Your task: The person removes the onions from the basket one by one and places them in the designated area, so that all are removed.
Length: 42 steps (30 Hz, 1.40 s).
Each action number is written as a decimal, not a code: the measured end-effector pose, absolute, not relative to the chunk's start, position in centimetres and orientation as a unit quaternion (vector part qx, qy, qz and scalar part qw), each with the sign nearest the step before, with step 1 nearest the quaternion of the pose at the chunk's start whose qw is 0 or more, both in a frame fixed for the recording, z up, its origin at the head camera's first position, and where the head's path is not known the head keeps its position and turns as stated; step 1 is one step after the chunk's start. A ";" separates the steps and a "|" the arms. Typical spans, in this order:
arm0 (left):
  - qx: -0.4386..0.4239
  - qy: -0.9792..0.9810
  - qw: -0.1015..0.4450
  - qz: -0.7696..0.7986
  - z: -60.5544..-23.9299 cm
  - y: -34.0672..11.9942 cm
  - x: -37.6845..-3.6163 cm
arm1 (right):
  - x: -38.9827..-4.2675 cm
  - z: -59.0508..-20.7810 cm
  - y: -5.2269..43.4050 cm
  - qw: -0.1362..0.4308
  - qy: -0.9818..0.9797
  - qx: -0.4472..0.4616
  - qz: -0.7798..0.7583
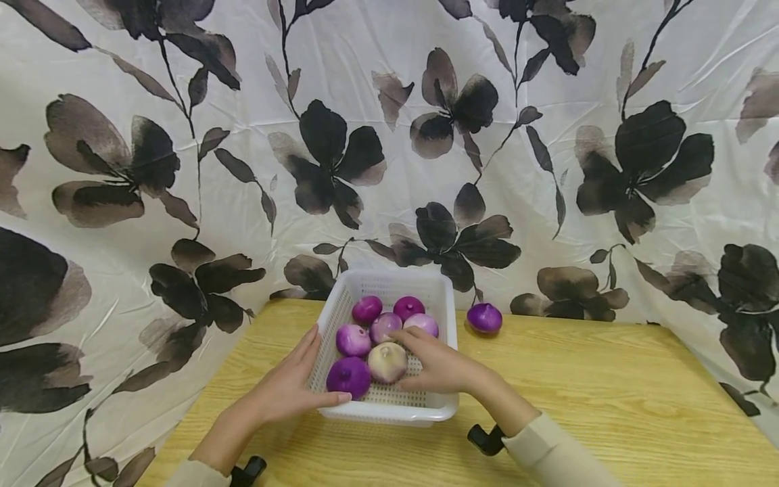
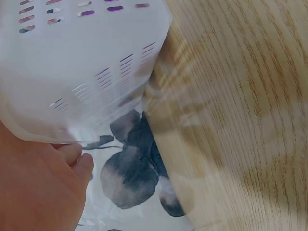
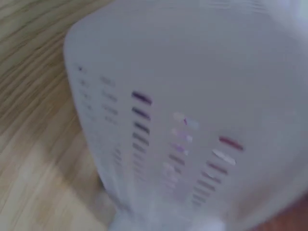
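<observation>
A white plastic basket (image 1: 452, 325) with slotted walls stands on the wooden table, holding several onions. My left hand (image 1: 286, 385) grips its near left corner, fingers along the left wall and thumb at the near rim. In the left wrist view, that hand (image 2: 43, 183) is at the basket's rim. Inside the basket, my right hand (image 1: 441, 365) has its fingers and thumb around the right side of a pale onion (image 1: 387, 363). A dark purple onion (image 1: 349, 378) lies left of it, and lighter purple onions (image 1: 353, 340) sit behind. The right wrist view shows mostly the blurred basket wall (image 3: 192, 86).
One purple onion (image 1: 484, 318) lies on the table to the right of the basket, near the back edge. The wooden table (image 1: 578, 392) extends rightward. A floral cloth (image 1: 389, 169) hangs behind and at the sides.
</observation>
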<state>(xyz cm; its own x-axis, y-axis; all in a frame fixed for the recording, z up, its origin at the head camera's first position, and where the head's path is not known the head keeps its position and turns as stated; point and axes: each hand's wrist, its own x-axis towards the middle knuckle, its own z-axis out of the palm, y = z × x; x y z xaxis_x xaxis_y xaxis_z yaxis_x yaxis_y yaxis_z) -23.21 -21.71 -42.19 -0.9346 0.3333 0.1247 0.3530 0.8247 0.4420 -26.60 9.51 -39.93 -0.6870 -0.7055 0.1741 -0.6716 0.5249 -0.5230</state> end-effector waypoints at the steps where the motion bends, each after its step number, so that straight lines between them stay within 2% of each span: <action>1: -0.181 -0.955 0.022 -0.236 -42.2 -21.7 -23.2 | -26.7 -40.0 9.2 0.033 0.878 -0.387 -0.280; 6: -0.180 -0.953 0.018 -0.242 -42.2 -21.7 -23.0 | -27.2 -40.3 8.0 0.052 0.887 -0.365 -0.278; 33: -0.181 -0.955 0.016 -0.235 -42.0 -21.7 -22.9 | -29.2 -41.5 5.6 0.049 0.927 -0.312 -0.201; 42: -0.184 -0.954 0.020 -0.237 -42.2 -21.6 -23.2 | -29.5 -41.7 5.6 0.070 0.929 -0.295 -0.211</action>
